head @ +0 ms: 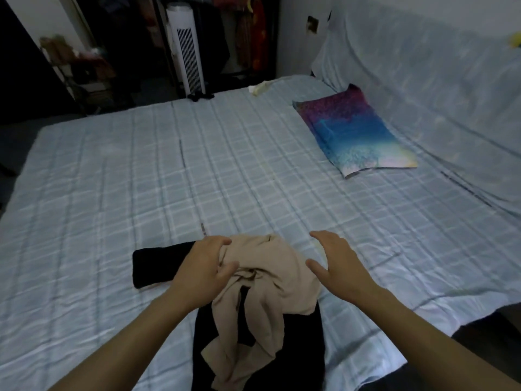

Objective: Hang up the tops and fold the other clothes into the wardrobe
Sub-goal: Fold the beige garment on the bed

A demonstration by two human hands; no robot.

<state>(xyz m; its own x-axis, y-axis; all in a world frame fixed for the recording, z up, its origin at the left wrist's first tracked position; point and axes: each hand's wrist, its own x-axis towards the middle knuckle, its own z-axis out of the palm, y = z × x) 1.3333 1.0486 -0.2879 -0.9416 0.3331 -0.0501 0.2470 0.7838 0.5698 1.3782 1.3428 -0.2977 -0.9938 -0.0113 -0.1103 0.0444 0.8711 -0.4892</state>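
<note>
Bare forearms (132, 331), L hand (201, 268), R hand (339, 265)

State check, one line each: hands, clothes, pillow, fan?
Left hand: gripping the crumpled beige garment.
Right hand: open, fingers spread, holding nothing.
Crumpled beige garment: unfolded, heaped on spread black garment.
Black rectangular cloth: lying flat on checked blue bedsheet.
Multicoloured pillow: lying flat.
White tower fan: upright; running or not, cannot tell.

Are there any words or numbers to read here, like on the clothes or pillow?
No text can be read. The crumpled beige cloth garment, the black cloth garment beside it, the purple-and-blue patterned pillow and the white tower fan show no words or numbers.
</note>
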